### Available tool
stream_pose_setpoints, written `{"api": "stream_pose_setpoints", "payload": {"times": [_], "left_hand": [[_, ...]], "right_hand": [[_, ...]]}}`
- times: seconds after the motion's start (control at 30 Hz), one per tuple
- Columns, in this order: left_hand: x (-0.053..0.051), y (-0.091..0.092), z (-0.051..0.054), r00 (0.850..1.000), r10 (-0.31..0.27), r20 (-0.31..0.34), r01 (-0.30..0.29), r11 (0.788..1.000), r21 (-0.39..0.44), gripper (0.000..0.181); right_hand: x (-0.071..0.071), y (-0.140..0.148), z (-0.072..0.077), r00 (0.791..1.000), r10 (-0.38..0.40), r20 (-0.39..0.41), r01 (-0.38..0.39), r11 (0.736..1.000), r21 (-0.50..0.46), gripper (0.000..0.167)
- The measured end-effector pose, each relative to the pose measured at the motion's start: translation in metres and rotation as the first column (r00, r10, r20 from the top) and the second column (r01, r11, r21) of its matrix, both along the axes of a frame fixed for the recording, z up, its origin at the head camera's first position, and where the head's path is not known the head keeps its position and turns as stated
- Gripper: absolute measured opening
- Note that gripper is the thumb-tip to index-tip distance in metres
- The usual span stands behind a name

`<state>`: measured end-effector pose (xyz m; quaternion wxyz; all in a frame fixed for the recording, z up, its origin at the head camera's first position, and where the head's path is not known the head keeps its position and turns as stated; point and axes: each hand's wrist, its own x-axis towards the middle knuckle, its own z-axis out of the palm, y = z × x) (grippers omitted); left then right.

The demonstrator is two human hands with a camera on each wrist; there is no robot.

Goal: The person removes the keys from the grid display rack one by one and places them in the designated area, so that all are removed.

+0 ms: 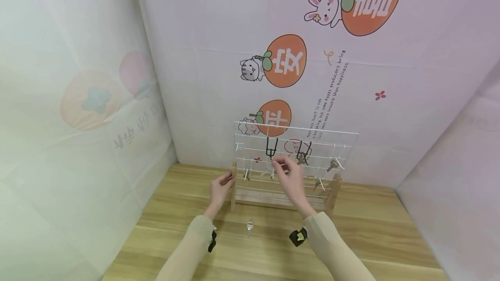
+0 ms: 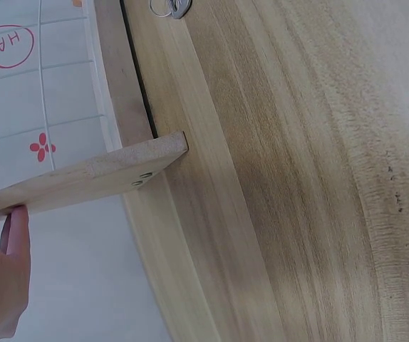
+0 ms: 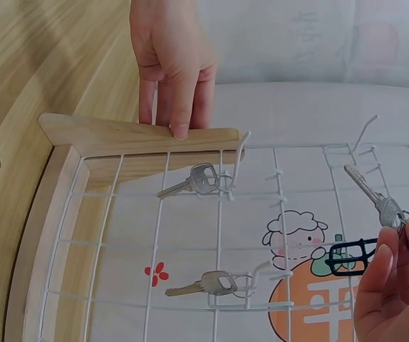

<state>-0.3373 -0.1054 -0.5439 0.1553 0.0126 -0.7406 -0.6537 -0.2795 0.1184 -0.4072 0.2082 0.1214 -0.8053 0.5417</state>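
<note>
My right hand (image 1: 290, 179) pinches a silver key (image 3: 375, 196) near its ring, beside a black hook (image 1: 271, 145) on the white wire grid (image 1: 297, 130). In the right wrist view the key's blade points up and left, away from the fingertips. The ring is mostly hidden by the fingers. At the rack's left side, my left hand (image 1: 220, 190) grips the wooden upright (image 2: 83, 178), with fingers on both faces of it. Two keys hang from white hooks in the right wrist view, one higher (image 3: 201, 179) and one lower (image 3: 208, 283).
Another key (image 1: 249, 226) lies on the wooden table (image 1: 258, 255) in front of the rack. More keys hang at the grid's right, one of them by the far edge (image 1: 333, 165). A second black hook (image 1: 300, 148) is there too. Printed cloth walls (image 1: 218, 77) stand behind and beside.
</note>
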Motion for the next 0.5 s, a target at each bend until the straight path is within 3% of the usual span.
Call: {"api": "stream_pose_setpoints", "payload": {"times": [0.5], "left_hand": [[0.004, -0.001, 0.002, 1.0, -0.016, 0.002, 0.016, 1.0, 0.024, 0.032]], "right_hand": [[0.011, 0.0, -0.001, 1.0, 0.004, -0.006, -0.004, 0.999, 0.043, 0.01]]}}
